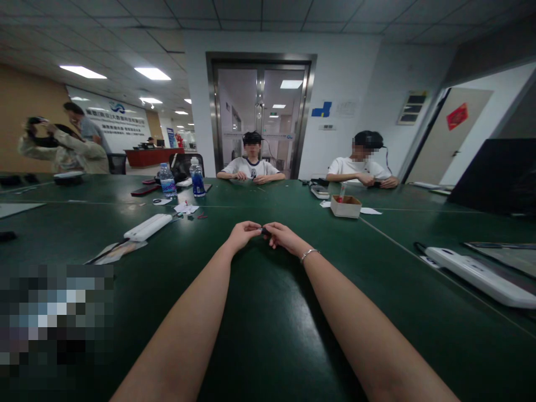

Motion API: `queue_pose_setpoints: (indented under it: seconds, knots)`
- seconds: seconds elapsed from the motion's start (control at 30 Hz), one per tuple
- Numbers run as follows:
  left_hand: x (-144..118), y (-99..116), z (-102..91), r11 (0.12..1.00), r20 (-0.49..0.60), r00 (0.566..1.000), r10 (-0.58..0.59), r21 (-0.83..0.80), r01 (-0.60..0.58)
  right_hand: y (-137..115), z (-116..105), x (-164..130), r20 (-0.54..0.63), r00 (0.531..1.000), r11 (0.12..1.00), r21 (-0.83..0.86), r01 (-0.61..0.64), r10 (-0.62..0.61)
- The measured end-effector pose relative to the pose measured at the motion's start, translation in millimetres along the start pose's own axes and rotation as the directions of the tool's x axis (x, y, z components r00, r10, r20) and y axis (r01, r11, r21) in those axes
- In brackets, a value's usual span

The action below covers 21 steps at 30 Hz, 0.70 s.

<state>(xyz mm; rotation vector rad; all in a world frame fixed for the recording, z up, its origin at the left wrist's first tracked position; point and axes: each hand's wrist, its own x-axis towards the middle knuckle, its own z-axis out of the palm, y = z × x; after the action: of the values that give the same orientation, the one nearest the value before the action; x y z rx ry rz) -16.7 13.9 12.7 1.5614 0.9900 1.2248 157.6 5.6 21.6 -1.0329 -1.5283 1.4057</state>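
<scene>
Both of my arms reach forward over a dark green table [268, 301]. Between my fingertips is a small black object [264, 230], too small to name. My left hand [244, 235] pinches its left side with thumb and forefinger. From the right, my right hand [285, 239] grips the same object, its lower fingers curled beneath. A silver bracelet [310, 255] circles my right wrist. The hands nearly meet just above the tabletop, and my fingers cover most of the object.
A white power strip [148, 227] lies to the left, another white device [477, 273] to the right. Two bottles [197, 178] stand at the back left. A small open box [345, 207] sits at the right. Two people [251, 162] sit across the table.
</scene>
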Motion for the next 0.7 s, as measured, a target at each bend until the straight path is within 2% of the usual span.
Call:
queue_pose_setpoints:
  seconds: [0.17,0.7]
  knots:
    - [0.4,-0.7,0.0,1.0,0.004,1.0,0.003,0.003,-0.003,-0.3,0.7,-0.3,-0.012,1.0,1.0,0.01,0.029,-0.029]
    - [0.2,-0.5,0.1,1.0,-0.008,1.0,-0.021,0.008,0.021,-6.3,0.8,-4.3,0.024,0.999,0.996,0.08,-0.036,0.034]
